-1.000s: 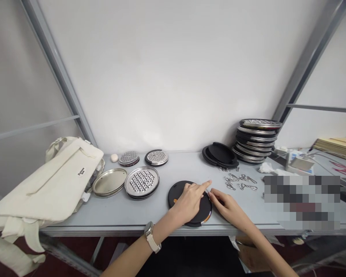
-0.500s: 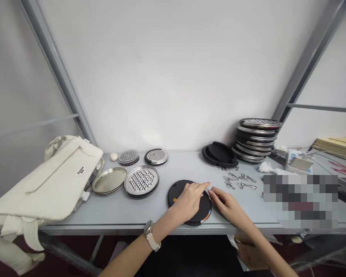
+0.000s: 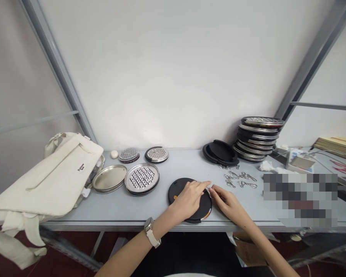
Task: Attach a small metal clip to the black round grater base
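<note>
Near the table's front edge lies a round black lid (image 3: 203, 213) with an orange mark and a shiny rim at its lower right. My left hand (image 3: 187, 198) is bent over it, index finger stretched to the right and the other fingers curled down at its right part; the thumb is hidden. At the lid's upper right edge my right hand (image 3: 226, 202) pinches a small, shiny metal clip, mostly hidden by the fingertips. Several similar loose metal clips (image 3: 233, 179) lie beyond my right hand.
Left are round grater plates (image 3: 142, 179), plain metal discs (image 3: 110, 177) and a cream bag (image 3: 49, 177). Behind stand black round lids (image 3: 222, 152) and a tall stack of grater discs (image 3: 258, 138). Crumpled tissue (image 3: 266, 166) and a small box (image 3: 301, 161) are at right.
The camera view has shifted slightly. Both hands stay at the black lid in almost the same pose; nothing has visibly been let go or picked up.
</note>
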The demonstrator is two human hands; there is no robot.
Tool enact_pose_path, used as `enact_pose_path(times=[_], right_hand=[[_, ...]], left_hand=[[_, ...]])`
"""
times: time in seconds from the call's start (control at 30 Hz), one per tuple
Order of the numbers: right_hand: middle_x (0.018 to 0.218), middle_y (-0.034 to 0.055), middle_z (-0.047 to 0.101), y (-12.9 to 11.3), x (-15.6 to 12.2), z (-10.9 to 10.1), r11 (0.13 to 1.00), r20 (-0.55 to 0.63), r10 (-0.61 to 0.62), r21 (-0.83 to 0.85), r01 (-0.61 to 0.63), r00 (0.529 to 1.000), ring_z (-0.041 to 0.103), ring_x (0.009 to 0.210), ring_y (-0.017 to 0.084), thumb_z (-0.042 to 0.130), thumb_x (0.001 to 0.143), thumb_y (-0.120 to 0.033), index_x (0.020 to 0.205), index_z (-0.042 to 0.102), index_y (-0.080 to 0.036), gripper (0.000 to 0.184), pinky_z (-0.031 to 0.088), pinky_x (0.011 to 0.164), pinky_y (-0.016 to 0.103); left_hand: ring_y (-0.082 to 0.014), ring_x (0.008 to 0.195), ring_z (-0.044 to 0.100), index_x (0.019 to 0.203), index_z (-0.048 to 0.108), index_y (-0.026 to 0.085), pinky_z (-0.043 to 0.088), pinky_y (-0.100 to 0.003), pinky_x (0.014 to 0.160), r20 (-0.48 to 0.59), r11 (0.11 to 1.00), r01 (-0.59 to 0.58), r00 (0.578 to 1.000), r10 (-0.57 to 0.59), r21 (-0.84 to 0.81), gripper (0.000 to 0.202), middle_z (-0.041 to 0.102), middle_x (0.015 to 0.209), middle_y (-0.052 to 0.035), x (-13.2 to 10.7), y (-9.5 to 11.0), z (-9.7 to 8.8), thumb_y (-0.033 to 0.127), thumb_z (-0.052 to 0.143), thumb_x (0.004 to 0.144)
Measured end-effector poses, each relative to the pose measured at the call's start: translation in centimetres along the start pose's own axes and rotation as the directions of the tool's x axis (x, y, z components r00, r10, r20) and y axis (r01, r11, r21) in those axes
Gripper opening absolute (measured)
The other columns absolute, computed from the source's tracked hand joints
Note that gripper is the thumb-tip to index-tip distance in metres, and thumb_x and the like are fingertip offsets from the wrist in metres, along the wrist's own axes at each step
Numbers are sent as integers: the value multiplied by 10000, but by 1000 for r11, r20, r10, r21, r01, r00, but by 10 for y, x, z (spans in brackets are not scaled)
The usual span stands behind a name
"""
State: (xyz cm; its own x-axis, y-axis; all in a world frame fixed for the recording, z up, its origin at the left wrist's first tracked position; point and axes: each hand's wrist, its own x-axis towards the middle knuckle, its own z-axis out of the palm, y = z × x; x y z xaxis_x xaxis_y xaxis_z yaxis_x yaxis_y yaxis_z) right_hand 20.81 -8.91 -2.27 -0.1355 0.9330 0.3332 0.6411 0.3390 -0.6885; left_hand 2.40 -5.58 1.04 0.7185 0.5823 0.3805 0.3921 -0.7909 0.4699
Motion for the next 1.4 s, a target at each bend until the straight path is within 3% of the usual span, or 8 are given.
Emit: enact_pose_path(times=[0.27, 0.8, 1.13, 1.4], right_hand=[[645, -14, 543, 0, 2, 0, 1000, -14, -7, -28, 7, 1000, 496, 609, 156, 345, 978, -398, 740, 469, -207, 330, 396, 584, 256], [657, -18, 493, 1, 1, 1, 999, -13, 0, 47, 0, 1000, 466, 627, 150, 364, 976, -375, 739, 465, -202, 311, 378, 585, 244], [732, 2, 565, -1, 1, 0, 993, 60, -13, 118, 6, 998, 523, 691, 165, 361, 977, -379, 798, 500, -197, 291, 421, 637, 247], [628, -39, 423, 1, 2, 2, 999, 39, 16, 33, -18, 999, 430, 593, 134, 355, 977, -381, 688, 378, -214, 334, 353, 554, 237]], left_hand=[[-177, 1147, 530, 1342, 415, 206, 376, -344, 1010, -21, 1000, -23, 999, 23, 22, 445, 583, 1258, -49, 0, -1, 0, 48, 353, 932], [-187, 1125, 535, 1268, 469, 199, 382, -351, 987, 2, 1000, -15, 1000, 15, 22, 361, 587, 1221, -54, 1, 0, 1, 79, 354, 947], [-183, 1136, 515, 1258, 470, 197, 371, -354, 1008, 19, 998, -16, 1000, 15, 68, 326, 575, 1224, -52, 1, -3, 3, 119, 352, 965], [-203, 1195, 462, 1241, 470, 184, 339, -394, 1021, -39, 987, 47, 998, -42, 154, 287, 553, 1268, -68, -1, -5, 8, 190, 381, 969]])
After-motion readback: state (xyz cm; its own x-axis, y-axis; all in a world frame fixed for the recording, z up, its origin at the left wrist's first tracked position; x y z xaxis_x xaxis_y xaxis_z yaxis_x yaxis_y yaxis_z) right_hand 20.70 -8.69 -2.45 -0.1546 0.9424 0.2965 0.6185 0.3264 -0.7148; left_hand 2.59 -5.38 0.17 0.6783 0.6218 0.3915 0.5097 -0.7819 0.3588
